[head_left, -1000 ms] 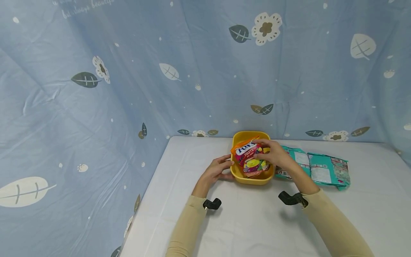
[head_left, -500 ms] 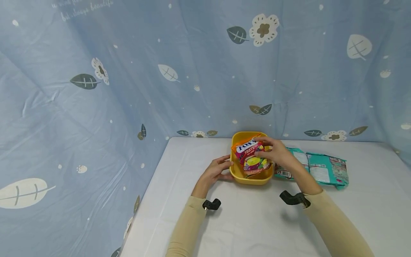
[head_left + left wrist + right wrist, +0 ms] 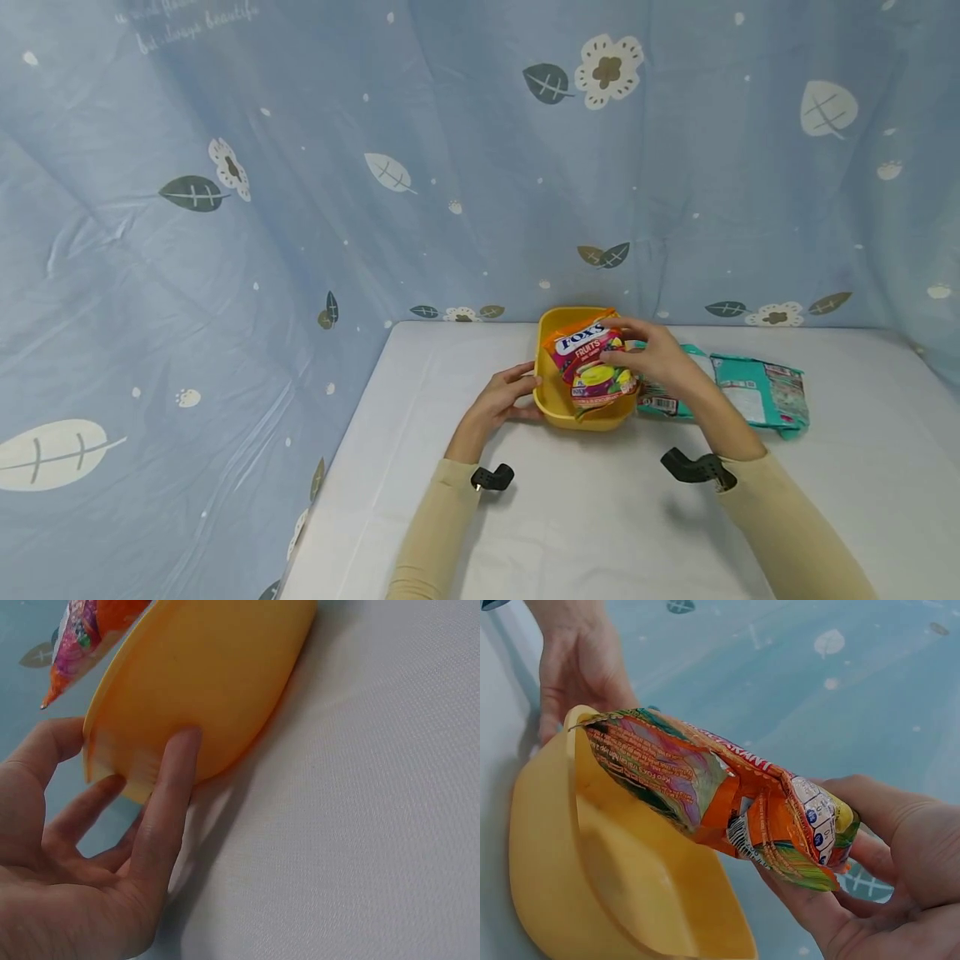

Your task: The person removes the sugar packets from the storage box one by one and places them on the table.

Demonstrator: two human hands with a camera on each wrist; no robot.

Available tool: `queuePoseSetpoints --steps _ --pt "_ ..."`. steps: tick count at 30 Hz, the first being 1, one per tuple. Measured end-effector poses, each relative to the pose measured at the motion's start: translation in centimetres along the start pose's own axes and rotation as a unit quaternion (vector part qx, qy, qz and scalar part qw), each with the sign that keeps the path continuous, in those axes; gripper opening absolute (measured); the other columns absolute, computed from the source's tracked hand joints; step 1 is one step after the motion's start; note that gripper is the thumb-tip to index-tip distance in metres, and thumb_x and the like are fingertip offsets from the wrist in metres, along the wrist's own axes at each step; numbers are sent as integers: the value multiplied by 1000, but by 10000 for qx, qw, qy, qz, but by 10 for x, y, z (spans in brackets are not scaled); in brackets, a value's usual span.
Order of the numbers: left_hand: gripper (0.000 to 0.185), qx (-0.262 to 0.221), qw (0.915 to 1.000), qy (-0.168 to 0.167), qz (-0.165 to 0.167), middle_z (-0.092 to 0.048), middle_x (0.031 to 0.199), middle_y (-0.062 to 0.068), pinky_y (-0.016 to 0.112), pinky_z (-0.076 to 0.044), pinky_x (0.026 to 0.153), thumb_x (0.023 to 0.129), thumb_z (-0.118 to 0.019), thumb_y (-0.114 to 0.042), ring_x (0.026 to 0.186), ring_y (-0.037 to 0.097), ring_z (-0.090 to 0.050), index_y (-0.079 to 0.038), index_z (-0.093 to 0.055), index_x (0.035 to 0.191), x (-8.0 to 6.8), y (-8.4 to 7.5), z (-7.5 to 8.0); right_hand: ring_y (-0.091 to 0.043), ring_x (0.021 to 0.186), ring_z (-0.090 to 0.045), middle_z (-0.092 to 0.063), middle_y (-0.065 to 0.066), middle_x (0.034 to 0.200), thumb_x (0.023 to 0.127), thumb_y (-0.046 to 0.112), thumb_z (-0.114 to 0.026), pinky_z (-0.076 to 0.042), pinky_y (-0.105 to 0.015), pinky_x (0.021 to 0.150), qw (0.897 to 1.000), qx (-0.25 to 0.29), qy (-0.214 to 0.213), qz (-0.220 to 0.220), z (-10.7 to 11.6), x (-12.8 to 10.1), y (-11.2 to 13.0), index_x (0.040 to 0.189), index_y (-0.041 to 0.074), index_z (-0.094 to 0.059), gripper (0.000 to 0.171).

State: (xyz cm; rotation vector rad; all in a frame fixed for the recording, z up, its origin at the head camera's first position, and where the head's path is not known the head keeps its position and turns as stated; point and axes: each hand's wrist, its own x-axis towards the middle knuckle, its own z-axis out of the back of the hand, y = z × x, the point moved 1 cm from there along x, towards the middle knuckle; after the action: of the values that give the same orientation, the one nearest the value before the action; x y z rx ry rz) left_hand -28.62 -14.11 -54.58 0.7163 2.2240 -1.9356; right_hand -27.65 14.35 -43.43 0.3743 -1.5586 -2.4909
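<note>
My right hand (image 3: 660,360) pinches a bag of Fox's fruit candy (image 3: 592,367) by its right side. In the right wrist view the candy bag (image 3: 697,791) is tilted above the mouth of a yellow plastic bin (image 3: 540,862), its orange underside and barcode showing. My left hand (image 3: 501,398) holds the left side of the yellow bin (image 3: 588,423). Seen from the left wrist, the thumb of the left hand (image 3: 97,877) lies along the bin's outer wall and its index fingertip is at the rim.
Two teal packets (image 3: 765,396) lie side by side to the right of the bin, the nearer one partly hidden by the right hand. A blue patterned curtain (image 3: 450,108) hangs behind and left of the white table (image 3: 585,517).
The candy bag has risen a little and shifted slightly right relative to the bin, along with my right hand. The left hand keeps its place at the bin.
</note>
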Motion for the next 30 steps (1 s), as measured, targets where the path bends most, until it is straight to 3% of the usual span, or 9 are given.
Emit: queuePoseSetpoints --steps 13,19,30 --pt "51 -26 9998 121 -133 -59 135 10 49 -62 80 91 -70 -23 116 25 -61 -20 -55 140 0 -1 3 -42 121 -53 -45 -19 144 88 44 -70 -62 -41 84 9990 93 -398 170 15 -26 -10 147 25 -44 68" --pt "52 -71 9996 239 -162 -57 138 12 49 -62 81 92 -69 -23 115 26 -62 -21 -54 141 -1 -2 3 -44 129 -43 -41 -21 149 87 48 -70 -61 -44 87 9985 -28 -552 32 22 -36 -15 148 24 -42 71" --pt "49 -38 9997 222 -56 -60 135 9 49 -61 82 92 -69 -22 118 25 -62 -24 -56 139 -2 -2 1 -46 130 -40 -36 -22 152 88 48 -68 -62 -38 85 9976 212 -651 -143 30 -54 -29 150 23 -40 73"
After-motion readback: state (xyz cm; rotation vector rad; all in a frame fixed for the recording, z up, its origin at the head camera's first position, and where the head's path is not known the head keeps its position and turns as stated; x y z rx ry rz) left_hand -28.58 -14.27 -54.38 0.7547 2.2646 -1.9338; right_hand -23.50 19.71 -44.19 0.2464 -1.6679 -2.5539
